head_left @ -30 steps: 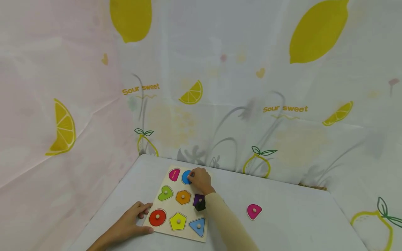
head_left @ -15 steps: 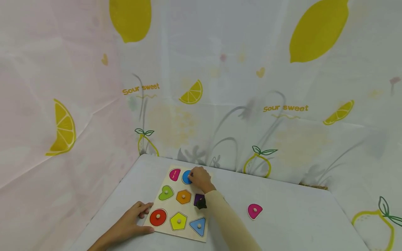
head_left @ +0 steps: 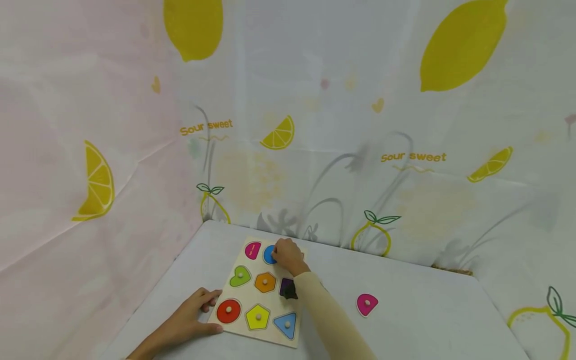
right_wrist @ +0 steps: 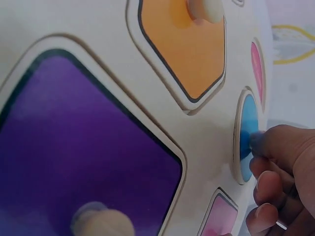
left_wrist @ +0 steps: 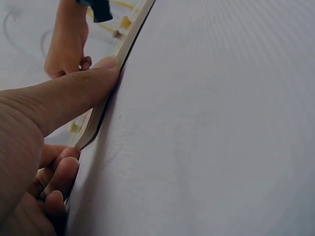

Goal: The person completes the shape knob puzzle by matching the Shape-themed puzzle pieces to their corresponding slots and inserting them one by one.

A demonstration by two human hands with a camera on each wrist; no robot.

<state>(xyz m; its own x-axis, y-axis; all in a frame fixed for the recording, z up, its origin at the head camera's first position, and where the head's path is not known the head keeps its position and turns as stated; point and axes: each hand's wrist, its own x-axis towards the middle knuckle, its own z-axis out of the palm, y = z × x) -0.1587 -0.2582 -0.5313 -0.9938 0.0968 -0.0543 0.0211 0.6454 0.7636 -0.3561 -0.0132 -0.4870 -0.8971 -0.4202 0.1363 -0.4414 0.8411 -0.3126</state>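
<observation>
A wooden knob puzzle board (head_left: 245,296) lies on the white table. My left hand (head_left: 191,316) holds its near left corner, the thumb on the front edge and curled fingers at the left side. At the far end, my right hand (head_left: 290,256) pinches the knob of a blue round puzzle piece (right_wrist: 248,137). That piece is at its recess; I cannot tell if it sits flush. Nearby are a pink recess (head_left: 252,251) with small print, an orange hexagon (head_left: 261,286) and a purple piece (right_wrist: 98,123). My right hand partly hides the far right corner.
A loose pink knobbed piece (head_left: 362,308) lies on the table right of the board. Green heart (head_left: 236,278), red circle (head_left: 222,316), yellow pentagon (head_left: 257,325) and light blue triangle (head_left: 290,332) pieces are in the board. A lemon-printed curtain (head_left: 315,190) stands behind the table.
The head view has shifted slightly, so everything appears a little to the right. Both hands keep nearly the same positions on the board and the blue piece.
</observation>
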